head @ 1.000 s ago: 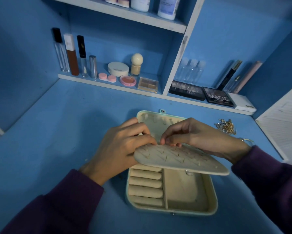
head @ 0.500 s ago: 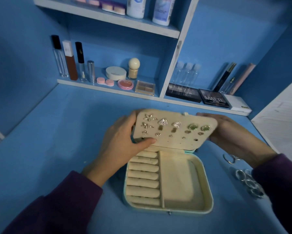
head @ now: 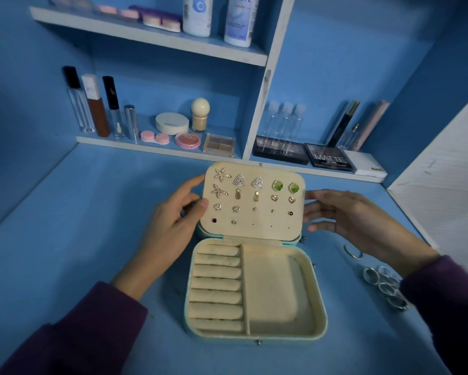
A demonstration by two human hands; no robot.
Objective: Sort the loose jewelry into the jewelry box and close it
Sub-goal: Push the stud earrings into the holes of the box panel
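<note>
Cream padded earring panel (head: pixel 254 231) judged light, stiff, studs (head: pixel 239 181) snag-prone, so take by bare edges: left grip (head: pixel 173 220) pinches one edge, right grip (head: pixel 343 217), loosely open, touches the opposite.

Identify the jewelry box (head: pixel 254 338) by its pale teal outer shell and plain cream lining. The earring panel (head: pixel 254 231) is the same cream, with dark pin holes dotted along its bottom row. On it you see gold-toned starfish studs (head: pixel 222 174), silver triangle studs (head: pixel 239 180) with a fine nested-line pattern, green square studs (head: pixel 277 185), and gold-toned pineapple studs (head: pixel 237 194) and heart studs (head: pixel 274 198). The loose rings (head: pixel 384 285) are silver. The desk surface (head: pixel 65 239) is solid blue; the shelf boards (head: pixel 146 36) show white edges. Your sleeves (head: pixel 78 334) are dark purple. The palette (head: pixel 328 158) is black with white MATTE lettering; the blush compact (head: pixel 187 139) is pink.
</note>
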